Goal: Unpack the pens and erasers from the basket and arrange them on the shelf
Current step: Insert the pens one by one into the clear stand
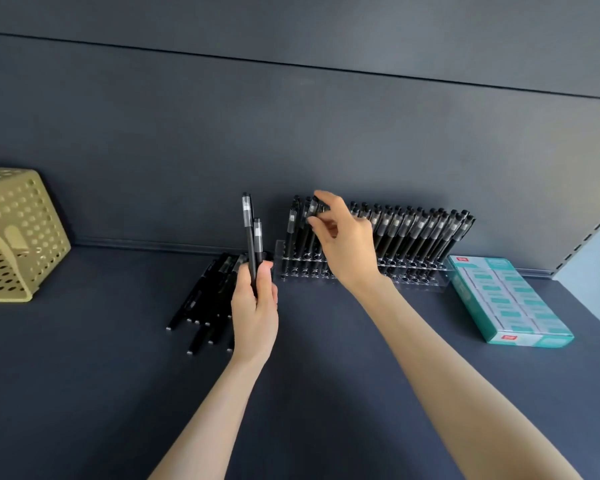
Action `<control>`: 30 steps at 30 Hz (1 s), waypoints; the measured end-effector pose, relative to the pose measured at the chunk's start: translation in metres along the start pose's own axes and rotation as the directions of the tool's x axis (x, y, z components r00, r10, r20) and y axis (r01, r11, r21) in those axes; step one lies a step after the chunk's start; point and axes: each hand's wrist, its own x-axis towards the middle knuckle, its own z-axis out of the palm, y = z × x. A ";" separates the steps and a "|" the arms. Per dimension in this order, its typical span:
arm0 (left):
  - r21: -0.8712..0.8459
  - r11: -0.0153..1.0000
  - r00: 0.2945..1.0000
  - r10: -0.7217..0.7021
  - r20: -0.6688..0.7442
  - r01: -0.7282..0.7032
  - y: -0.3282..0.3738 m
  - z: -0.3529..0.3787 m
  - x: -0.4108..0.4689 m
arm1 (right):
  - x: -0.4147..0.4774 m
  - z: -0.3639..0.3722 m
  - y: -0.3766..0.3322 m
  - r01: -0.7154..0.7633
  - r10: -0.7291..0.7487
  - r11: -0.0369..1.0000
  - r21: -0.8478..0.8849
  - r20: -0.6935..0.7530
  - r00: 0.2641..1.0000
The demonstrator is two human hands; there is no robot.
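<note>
My left hand [255, 306] grips two black pens [252, 237] upright above the dark shelf [84, 375]. A loose pile of black pens [205, 299] lies on the shelf just left of that hand. At the back stands a clear acrylic pen rack [413, 271] filled with several black pens [423, 230]. My right hand [343, 240] reaches over the rack's left part and pinches the top of a pen [314, 206] standing there. A teal box of erasers [510, 299] lies flat right of the rack.
A yellow perforated basket [14, 233] lies tipped on its side at the far left of the shelf. The dark back wall [291, 133] rises right behind the rack. A perforated upright [589, 233] bounds the shelf at the right.
</note>
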 end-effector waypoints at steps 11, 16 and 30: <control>0.012 1.000 0.999 -0.024 0.027 0.024 0.001 0.000 0.000 | -0.004 0.009 0.000 0.057 -0.048 0.986 -0.154 0.064 0.997; -0.036 0.996 0.992 -0.079 0.100 0.083 0.004 0.000 -0.003 | -0.013 0.000 -0.003 -0.043 0.042 0.996 -0.078 -0.009 0.999; -0.034 0.993 0.904 -0.087 0.418 0.111 0.007 0.005 -0.018 | -0.040 -0.039 -0.011 -0.323 0.283 0.712 0.624 0.166 0.945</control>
